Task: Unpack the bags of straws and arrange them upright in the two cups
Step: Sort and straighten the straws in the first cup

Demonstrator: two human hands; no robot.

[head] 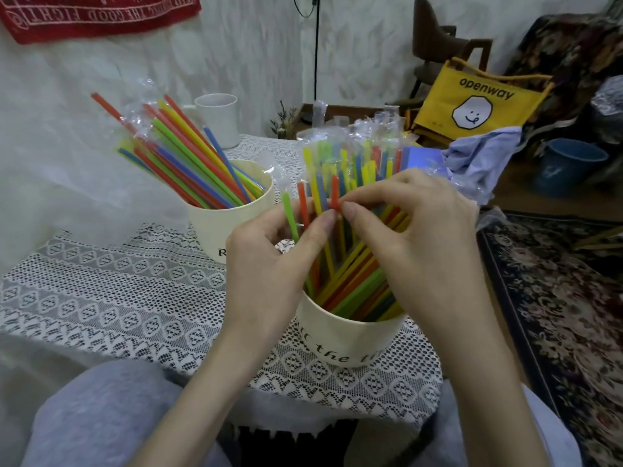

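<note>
Both hands [337,237] pinching thin plastic straws [350,183]

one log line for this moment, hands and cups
left hand: pinching straws | right hand: pinching orange straw | near cup: straws upright | far cup: straws leaning

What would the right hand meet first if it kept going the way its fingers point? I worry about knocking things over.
Probably the left hand: the right hand points leftward, its fingertips nearly touching the left thumb above the near cup's straws.
</note>
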